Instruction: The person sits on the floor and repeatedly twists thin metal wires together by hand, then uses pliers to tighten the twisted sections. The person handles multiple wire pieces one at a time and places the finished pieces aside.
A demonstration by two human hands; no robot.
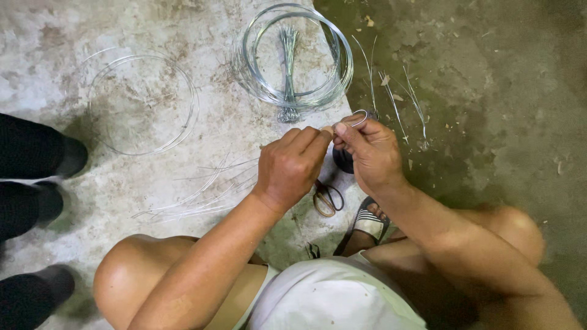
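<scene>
At far left I see another person's dark legs (30,159) standing close to the work. Just right of them a thin wire ring (142,102) lies flat on the concrete floor (489,91), and nearer me loose cut strands (202,192) fan out beside my bare knee; I judge a shifting foot or knee could snag or get pricked there. Far centre sits a thicker wire coil (293,55) with a tied bundle (288,67) lying across it.

My left hand (290,165) is clenched, thumb and forefinger pinching one end of a short wire (359,117). My right hand (370,153), touching it fingertip to fingertip, pinches the other part, where the wire curls into a small hook above my knuckles. The risk I see: the springy end slips from the pinch and flicks toward my fingers or face, or the bend kinks. Scissors (327,197) lie on the floor under my hands, near my sandal (365,223), easy to step on. More stray strands (397,98) lie at right.
</scene>
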